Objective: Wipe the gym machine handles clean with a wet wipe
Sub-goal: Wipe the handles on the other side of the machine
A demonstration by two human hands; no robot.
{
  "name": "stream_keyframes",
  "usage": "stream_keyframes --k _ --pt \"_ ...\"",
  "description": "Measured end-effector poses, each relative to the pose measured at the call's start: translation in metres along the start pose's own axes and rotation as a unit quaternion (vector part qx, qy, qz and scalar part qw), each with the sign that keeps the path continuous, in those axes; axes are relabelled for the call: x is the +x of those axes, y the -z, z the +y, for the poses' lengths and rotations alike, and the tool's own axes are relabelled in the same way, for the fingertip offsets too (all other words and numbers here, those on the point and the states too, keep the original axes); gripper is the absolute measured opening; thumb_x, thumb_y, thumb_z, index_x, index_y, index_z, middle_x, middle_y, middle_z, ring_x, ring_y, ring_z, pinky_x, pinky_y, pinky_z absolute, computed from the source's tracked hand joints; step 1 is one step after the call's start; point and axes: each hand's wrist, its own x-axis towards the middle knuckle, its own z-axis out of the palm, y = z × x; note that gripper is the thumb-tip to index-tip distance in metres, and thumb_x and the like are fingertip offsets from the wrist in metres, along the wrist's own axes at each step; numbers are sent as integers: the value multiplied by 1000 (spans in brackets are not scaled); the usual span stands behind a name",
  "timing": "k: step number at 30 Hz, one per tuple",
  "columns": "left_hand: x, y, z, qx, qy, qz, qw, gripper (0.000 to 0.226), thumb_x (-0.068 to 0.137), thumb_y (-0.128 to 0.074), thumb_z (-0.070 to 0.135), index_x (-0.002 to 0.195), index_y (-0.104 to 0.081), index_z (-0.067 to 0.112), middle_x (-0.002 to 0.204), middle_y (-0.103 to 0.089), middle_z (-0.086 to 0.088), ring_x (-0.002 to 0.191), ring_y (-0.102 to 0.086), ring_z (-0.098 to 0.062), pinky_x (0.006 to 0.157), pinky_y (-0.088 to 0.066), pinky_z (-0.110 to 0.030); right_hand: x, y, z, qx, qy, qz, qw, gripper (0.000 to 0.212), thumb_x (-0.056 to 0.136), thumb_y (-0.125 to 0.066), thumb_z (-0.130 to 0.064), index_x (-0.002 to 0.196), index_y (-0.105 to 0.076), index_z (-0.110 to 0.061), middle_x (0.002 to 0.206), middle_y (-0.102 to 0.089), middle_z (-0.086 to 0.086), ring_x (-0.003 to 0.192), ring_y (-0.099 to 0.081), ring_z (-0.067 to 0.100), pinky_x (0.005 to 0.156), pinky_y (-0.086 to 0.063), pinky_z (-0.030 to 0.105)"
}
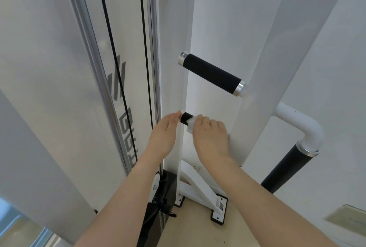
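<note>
Right hand: my right hand (pixel 211 135) wraps the crumpled white wet wipe (pixel 191 123) round the lower black foam handle (pixel 185 118).
Left hand: my left hand (pixel 163 135), fingers straight, touches that handle's end, at nine o'clock.
Upper black foam handle (pixel 212 73): twelve o'clock, untouched.

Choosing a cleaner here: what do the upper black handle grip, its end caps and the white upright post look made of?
Upper black handle grip: probably foam or soft rubber; matte, no glare. Silver end caps: polished metal, judging by their bright reflections. White upright post: likely painted or powder-coated metal; smooth, even, faintly glossy.
</note>
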Motion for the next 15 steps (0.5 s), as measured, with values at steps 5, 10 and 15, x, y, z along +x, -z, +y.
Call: stream_keyframes --k 5,10,15 --pt "-1 -1 2 -39 30 -14 999 45 100 -24 42 131 -51 23 121 -46 17 118 -39 -2 97 -21 -20 3 16 -8 -21 13 -51 998 37 71 -66 -10 104 -58 4 92 -64 15 78 -63 27 73 -44 32" --pt "1 2 3 -12 25 -17 999 45 100 -22 42 133 -47 25 142 -43 6 124 -33 1 99 -17 -16 15 15 -10 -37 86 -63 994 36 88 -45 -3 123 -40 4 117 -56 15 105 -56 29 104 -29 38" --pt "-2 -5 4 -14 41 -12 999 48 96 -33 50 135 -45 23 141 -44 3 120 -35 -4 96 -18 -20 -13 9 22 -235 108 -74 963 41 85 -43 2 125 -42 8 106 -57 15 98 -56 28 112 7 49"
